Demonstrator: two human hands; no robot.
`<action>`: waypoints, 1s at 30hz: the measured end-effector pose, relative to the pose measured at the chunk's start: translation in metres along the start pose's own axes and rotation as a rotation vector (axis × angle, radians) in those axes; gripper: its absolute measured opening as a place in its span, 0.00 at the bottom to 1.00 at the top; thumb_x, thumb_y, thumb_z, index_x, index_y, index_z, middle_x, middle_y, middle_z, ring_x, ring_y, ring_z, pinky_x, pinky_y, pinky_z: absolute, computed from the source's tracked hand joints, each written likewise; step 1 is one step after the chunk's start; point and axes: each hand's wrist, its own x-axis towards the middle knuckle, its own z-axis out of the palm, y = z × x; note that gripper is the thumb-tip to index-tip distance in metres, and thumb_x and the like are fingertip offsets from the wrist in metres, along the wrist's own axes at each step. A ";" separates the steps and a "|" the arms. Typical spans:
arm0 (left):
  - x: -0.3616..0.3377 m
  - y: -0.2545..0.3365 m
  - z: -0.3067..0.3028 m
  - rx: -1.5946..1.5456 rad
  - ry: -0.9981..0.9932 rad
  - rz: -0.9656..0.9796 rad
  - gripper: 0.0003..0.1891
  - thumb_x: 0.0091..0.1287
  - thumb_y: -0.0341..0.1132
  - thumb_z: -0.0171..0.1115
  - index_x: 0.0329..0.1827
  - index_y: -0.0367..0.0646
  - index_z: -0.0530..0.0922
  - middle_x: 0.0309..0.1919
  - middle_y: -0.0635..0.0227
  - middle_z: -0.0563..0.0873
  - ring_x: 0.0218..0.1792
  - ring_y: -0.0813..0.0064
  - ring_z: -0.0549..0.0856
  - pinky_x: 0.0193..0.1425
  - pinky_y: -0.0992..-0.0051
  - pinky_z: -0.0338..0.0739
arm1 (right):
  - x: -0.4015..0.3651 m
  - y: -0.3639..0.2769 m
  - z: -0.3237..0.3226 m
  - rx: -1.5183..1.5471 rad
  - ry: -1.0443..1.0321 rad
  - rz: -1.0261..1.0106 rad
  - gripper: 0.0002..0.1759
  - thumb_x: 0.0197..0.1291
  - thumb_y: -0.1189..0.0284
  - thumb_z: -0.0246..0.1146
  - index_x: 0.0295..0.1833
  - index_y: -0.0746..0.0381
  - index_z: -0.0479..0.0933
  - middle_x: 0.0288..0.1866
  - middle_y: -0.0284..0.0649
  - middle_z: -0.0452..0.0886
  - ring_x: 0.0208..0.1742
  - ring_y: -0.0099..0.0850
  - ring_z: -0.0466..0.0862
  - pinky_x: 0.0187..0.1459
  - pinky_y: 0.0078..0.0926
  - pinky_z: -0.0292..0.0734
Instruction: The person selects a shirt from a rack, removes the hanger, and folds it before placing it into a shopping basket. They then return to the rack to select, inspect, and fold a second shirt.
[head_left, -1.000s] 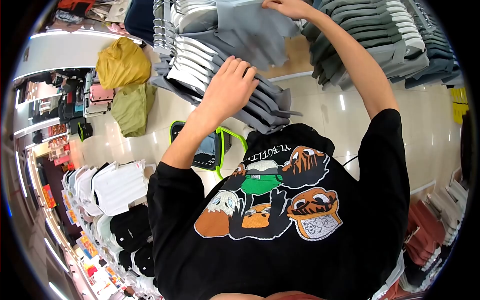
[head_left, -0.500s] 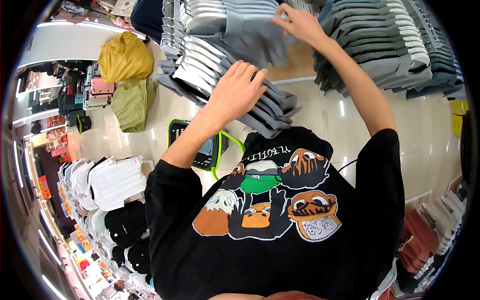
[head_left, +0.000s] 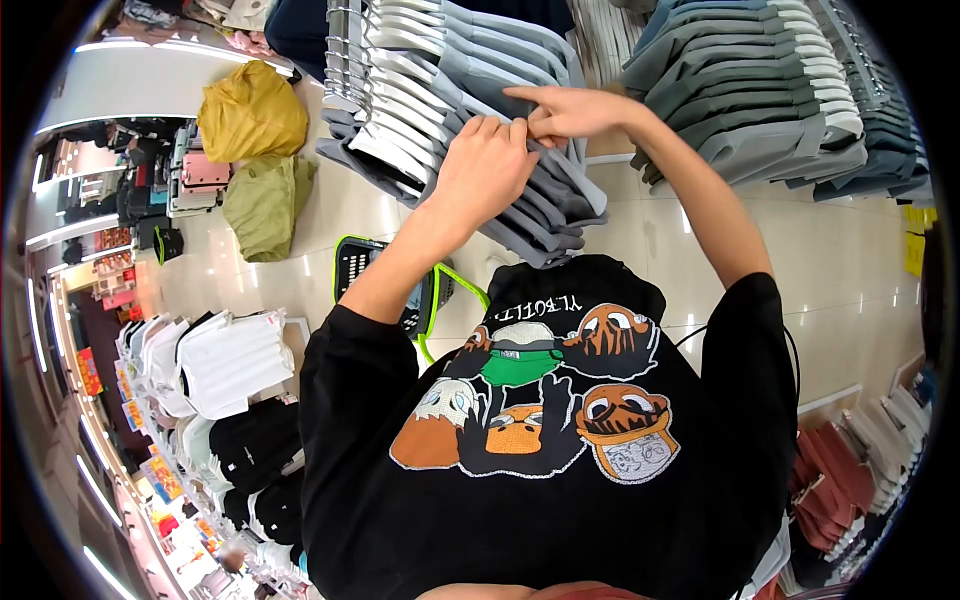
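A row of grey garments (head_left: 555, 185) hangs on white hangers (head_left: 395, 140) from a metal rail. My left hand (head_left: 488, 165) lies over the front of the row, its fingers curled down and closed on the edge of a grey garment. Right beside it, almost touching its fingertips, is my right hand (head_left: 580, 112). Its index finger stretches out across the grey cloth while the other fingers are bent in at a garment's edge. The exact pinch under both sets of fingers is hidden.
Dark green and grey garments (head_left: 745, 110) hang on a rack to the right. A black basket with a green rim (head_left: 432, 315) stands on the floor by my left forearm. Yellow and olive bundles (head_left: 255, 110) lie at left. White shirts (head_left: 240, 365) hang lower left.
My right hand has come down and left from the far garments to beside my left hand. The upper grey garments have spread towards me, closing the gap in the row.
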 end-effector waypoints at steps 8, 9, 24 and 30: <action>-0.008 0.003 0.001 0.041 0.026 0.008 0.16 0.66 0.39 0.68 0.47 0.35 0.80 0.33 0.57 0.86 0.43 0.59 0.86 0.54 0.65 0.79 | 0.025 0.010 -0.056 -0.301 0.128 0.061 0.35 0.70 0.65 0.55 0.79 0.71 0.64 0.33 0.35 0.83 0.27 0.25 0.78 0.34 0.24 0.78; -0.008 0.002 0.001 0.046 0.022 0.011 0.15 0.66 0.39 0.69 0.46 0.36 0.79 0.32 0.58 0.86 0.42 0.59 0.85 0.54 0.65 0.79 | 0.029 0.012 -0.064 -0.300 0.127 0.061 0.35 0.70 0.65 0.55 0.79 0.71 0.64 0.33 0.35 0.83 0.27 0.25 0.78 0.34 0.24 0.78; -0.009 0.010 -0.001 0.007 0.045 -0.007 0.16 0.66 0.40 0.69 0.46 0.35 0.79 0.35 0.56 0.85 0.45 0.57 0.84 0.56 0.64 0.77 | 0.050 0.021 -0.091 -0.268 0.449 -0.111 0.22 0.74 0.58 0.58 0.57 0.65 0.83 0.33 0.35 0.83 0.28 0.23 0.78 0.34 0.24 0.76; -0.004 0.011 0.004 -0.016 0.093 -0.032 0.15 0.66 0.39 0.69 0.44 0.35 0.79 0.35 0.57 0.84 0.45 0.57 0.83 0.56 0.64 0.77 | 0.079 0.040 -0.083 -0.623 0.859 -0.262 0.30 0.70 0.48 0.62 0.64 0.61 0.80 0.65 0.55 0.81 0.61 0.53 0.82 0.67 0.43 0.74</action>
